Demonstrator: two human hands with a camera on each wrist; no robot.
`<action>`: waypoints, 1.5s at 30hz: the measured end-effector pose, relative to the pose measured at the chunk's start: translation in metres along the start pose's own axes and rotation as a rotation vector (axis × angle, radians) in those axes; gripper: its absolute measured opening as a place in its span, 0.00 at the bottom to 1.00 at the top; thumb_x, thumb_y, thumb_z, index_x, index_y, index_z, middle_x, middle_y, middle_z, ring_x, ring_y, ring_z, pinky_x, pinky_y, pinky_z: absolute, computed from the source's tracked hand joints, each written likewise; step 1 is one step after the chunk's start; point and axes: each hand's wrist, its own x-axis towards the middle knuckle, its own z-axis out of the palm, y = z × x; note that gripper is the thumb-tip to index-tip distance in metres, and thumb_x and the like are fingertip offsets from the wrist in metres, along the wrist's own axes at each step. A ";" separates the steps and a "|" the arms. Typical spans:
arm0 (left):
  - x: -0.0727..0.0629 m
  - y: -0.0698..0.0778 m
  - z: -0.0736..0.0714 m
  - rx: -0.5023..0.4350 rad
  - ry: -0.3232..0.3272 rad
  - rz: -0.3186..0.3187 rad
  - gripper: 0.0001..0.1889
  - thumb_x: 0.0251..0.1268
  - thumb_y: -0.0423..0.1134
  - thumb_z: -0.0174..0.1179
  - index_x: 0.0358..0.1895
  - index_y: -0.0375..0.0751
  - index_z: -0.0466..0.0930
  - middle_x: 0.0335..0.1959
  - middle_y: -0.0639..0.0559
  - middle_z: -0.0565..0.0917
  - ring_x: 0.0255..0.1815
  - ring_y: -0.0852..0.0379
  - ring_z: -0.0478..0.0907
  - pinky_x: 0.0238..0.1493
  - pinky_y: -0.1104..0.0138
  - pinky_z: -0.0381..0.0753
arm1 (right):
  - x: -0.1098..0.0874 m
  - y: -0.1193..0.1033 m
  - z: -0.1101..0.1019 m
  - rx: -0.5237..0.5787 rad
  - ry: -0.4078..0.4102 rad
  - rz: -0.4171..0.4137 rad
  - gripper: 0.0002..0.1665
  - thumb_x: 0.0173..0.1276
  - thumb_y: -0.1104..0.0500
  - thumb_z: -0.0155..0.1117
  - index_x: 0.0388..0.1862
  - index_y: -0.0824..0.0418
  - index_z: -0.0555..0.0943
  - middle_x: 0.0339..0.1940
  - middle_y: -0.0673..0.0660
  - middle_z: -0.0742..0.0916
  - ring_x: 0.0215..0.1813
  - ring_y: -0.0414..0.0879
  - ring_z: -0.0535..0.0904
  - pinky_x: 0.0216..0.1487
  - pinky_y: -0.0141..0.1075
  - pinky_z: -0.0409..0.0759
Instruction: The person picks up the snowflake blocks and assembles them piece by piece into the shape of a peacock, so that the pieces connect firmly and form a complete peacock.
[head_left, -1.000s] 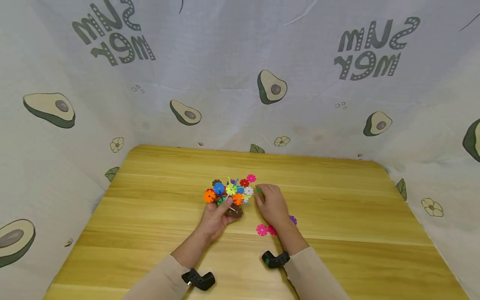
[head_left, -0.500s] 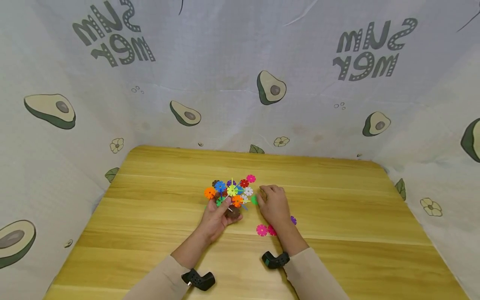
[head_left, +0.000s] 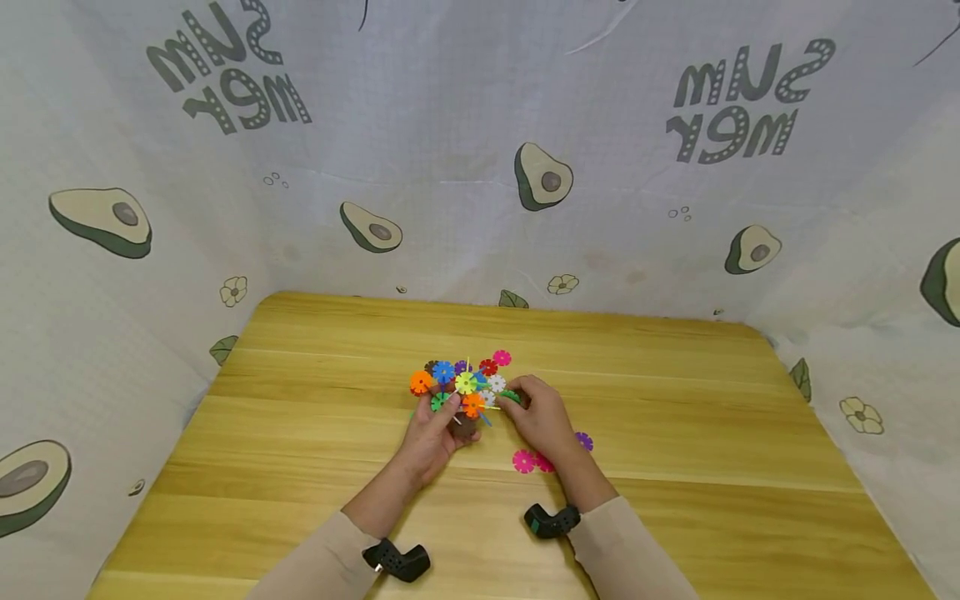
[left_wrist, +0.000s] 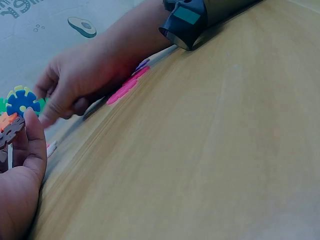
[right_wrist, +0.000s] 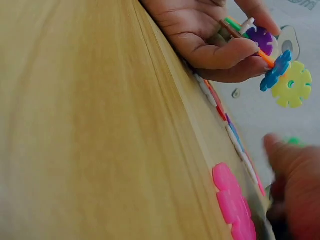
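In the head view my left hand point(head_left: 429, 440) grips a cluster of interlocking snowflake discs, the thumb lying over its front. Orange, blue, green and brown discs stick out around a yellow-green disc point(head_left: 466, 382). My right hand point(head_left: 542, 417) is at the cluster's right side, pinching a green disc point(head_left: 509, 396) between thumb and fingers. From the left wrist, a blue disc point(left_wrist: 23, 104) and a brown disc point(left_wrist: 11, 132) show by the left fingers. The right wrist view shows a purple disc point(right_wrist: 260, 37) and a pale yellow disc point(right_wrist: 292, 85) on the cluster.
Pink discs point(head_left: 524, 461) and a purple disc point(head_left: 584, 442) lie on the wooden table point(head_left: 675, 450) beside the right wrist. Behind the cluster lie more loose discs, among them a red disc point(head_left: 488, 367) and a pink disc point(head_left: 502, 357). A printed curtain point(head_left: 450, 125) surrounds the table.
The green disc has come down and left to the cluster's side. My right fingers, lifted off it half a second ago, now pinch it. The left hand has tilted the cluster slightly.
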 end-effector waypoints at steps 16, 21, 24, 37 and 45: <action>0.000 0.004 -0.001 -0.002 0.018 -0.043 0.08 0.85 0.46 0.42 0.56 0.55 0.55 0.51 0.54 0.76 0.37 0.60 0.76 0.39 0.68 0.83 | -0.004 -0.010 0.000 0.616 -0.085 0.022 0.10 0.70 0.68 0.67 0.46 0.73 0.80 0.40 0.76 0.86 0.36 0.35 0.85 0.42 0.31 0.87; -0.001 0.005 -0.001 -0.027 0.017 -0.052 0.06 0.86 0.45 0.41 0.54 0.55 0.54 0.51 0.53 0.76 0.37 0.61 0.77 0.37 0.68 0.83 | -0.005 -0.009 0.001 0.607 -0.096 -0.028 0.07 0.72 0.69 0.64 0.45 0.73 0.81 0.42 0.75 0.87 0.40 0.35 0.87 0.45 0.31 0.88; -0.001 0.005 -0.002 -0.028 0.006 -0.043 0.08 0.85 0.46 0.42 0.55 0.54 0.54 0.50 0.54 0.77 0.36 0.62 0.77 0.36 0.69 0.83 | -0.005 -0.010 0.001 0.594 -0.101 -0.070 0.06 0.73 0.69 0.63 0.45 0.72 0.82 0.42 0.73 0.87 0.42 0.37 0.88 0.47 0.30 0.88; -0.001 0.005 -0.001 -0.032 0.008 -0.023 0.11 0.86 0.43 0.42 0.63 0.54 0.56 0.55 0.56 0.77 0.43 0.62 0.79 0.40 0.71 0.82 | -0.006 -0.011 0.004 0.527 -0.117 -0.173 0.06 0.74 0.69 0.61 0.43 0.69 0.84 0.41 0.68 0.90 0.42 0.49 0.90 0.47 0.31 0.88; -0.001 0.006 -0.002 -0.046 0.003 0.000 0.13 0.84 0.40 0.45 0.61 0.51 0.53 0.58 0.52 0.73 0.55 0.62 0.78 0.47 0.73 0.82 | -0.008 -0.015 0.006 0.367 -0.030 -0.271 0.04 0.69 0.69 0.67 0.39 0.63 0.87 0.38 0.61 0.92 0.41 0.45 0.89 0.44 0.29 0.87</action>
